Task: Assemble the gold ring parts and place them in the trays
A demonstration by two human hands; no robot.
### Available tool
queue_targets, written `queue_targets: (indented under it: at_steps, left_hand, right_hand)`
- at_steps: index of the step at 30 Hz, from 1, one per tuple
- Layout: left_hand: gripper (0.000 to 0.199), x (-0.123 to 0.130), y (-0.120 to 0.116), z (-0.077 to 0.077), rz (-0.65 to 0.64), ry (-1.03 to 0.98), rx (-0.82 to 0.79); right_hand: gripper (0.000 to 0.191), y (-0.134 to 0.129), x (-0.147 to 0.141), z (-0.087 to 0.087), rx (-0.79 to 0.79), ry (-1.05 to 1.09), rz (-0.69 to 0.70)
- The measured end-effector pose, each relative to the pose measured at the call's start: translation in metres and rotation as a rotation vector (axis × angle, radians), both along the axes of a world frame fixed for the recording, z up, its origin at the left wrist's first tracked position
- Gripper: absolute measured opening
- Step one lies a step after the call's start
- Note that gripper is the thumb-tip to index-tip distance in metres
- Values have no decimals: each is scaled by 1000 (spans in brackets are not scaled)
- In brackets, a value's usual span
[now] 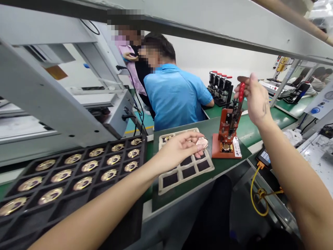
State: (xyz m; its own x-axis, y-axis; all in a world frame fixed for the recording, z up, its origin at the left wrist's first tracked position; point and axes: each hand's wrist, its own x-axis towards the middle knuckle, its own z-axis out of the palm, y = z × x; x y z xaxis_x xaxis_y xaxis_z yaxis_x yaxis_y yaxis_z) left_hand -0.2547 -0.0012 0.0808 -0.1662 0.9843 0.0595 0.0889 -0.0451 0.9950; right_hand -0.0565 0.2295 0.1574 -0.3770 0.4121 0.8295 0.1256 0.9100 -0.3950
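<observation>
My left hand [179,147] pinches a round rose-gold watch case [202,142] between thumb and fingers, above a beige tray [161,187] with dark square compartments. My right hand [256,99] is closed around the red lever handle [241,92] of a small reddish-brown hand press [225,125]. The handle points upward, and part of it is hidden by the fingers. In the press's base sits a round gold-coloured part [226,147], under the plunger. My left hand and its watch case are to the left of the press, apart from it.
A large black tray [104,189] at left holds several gold watch cases [90,166]. A person in a blue shirt [177,97] sits across the bench; another stands behind. Black presses with red handles [220,88] stand farther back. A yellow cable [252,194] hangs at lower right.
</observation>
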Motion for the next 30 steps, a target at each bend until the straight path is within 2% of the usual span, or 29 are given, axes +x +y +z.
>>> queue_targets:
  at_steps: [2, 4, 7, 9, 12, 14, 18, 20, 25, 30]
  left_hand:
    - [53, 3, -3, -2, -3, 6, 2]
    - [51, 7, -7, -4, -12, -9, -13]
    - [51, 18, -10, -4, -63, -56, -41]
    - [51, 29, -12, -3, -110, -103, -52]
    - [49, 45, -17, 0, -180, -156, -45]
    - [46, 53, -20, 1, -214, -160, -36]
    - [42, 65, -24, 4, -266, -164, -34]
    - [40, 70, -25, 5, -279, -172, -36]
    - [43, 76, -25, 9, -321, -219, -60]
    - [43, 77, -24, 8, -348, -243, -49]
  right_hand:
    - [70, -42, 12, -15, -88, 74, 9]
    - [56, -73, 28, -43, -112, 101, 26]
    - [42, -93, 46, -83, -119, 65, 140]
    - [36, -98, 52, -96, -128, 26, 142]
    - [27, -116, 60, -102, -121, 62, -36]
    - [22, -133, 66, -103, -218, 69, -69]
    - [25, -164, 73, -107, -696, -53, 199]
    - [26, -172, 74, -107, -848, -39, 278]
    - [24, -176, 79, -105, -999, 3, 338]
    - [22, -177, 83, -107, -1020, 17, 375]
